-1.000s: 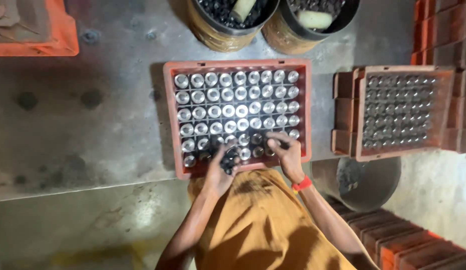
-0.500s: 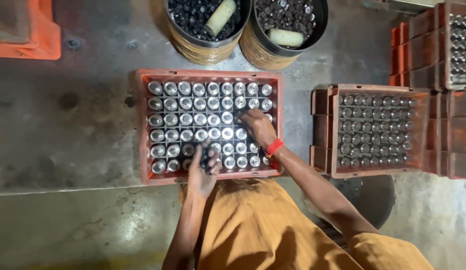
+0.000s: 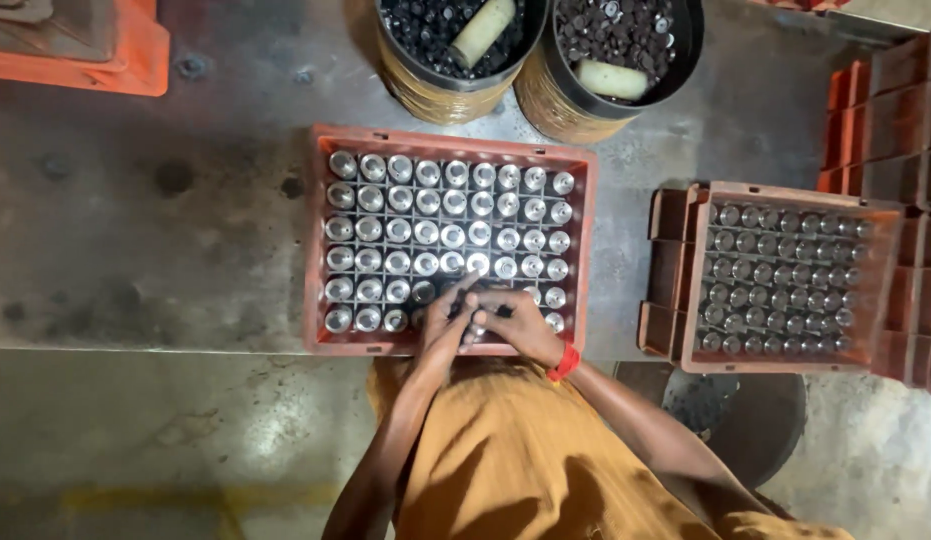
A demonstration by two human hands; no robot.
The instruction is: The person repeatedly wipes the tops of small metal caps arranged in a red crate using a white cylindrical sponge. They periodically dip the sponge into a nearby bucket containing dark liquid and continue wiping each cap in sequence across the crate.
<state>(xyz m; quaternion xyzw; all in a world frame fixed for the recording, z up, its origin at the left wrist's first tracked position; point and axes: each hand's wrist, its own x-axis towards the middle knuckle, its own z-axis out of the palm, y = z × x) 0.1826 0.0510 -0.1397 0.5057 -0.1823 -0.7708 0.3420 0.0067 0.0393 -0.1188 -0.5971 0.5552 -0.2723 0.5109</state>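
An orange-red plastic crate (image 3: 315, 240) lies on the grey metal table, its grid filled with several upright shiny metal cylinders (image 3: 425, 205). Both my hands are together over the crate's near rows. My left hand (image 3: 443, 318) reaches forward with its fingertips on the cylinder tops; its grip is hidden. My right hand (image 3: 522, 322), a red band at its wrist, curls around a small dark part (image 3: 500, 311) just beside the left.
Two round drums (image 3: 455, 85) (image 3: 625, 100) of small dark parts, each with a pale cylinder lying on top, stand behind the crate. A second filled crate (image 3: 885, 290) sits to the right on stacked orange crates. Another orange crate (image 3: 115, 70) is far left.
My right hand has pulled back from the crate's middle rows to the near rows, beside my left hand. The left hand has stayed at the crate's near edge.
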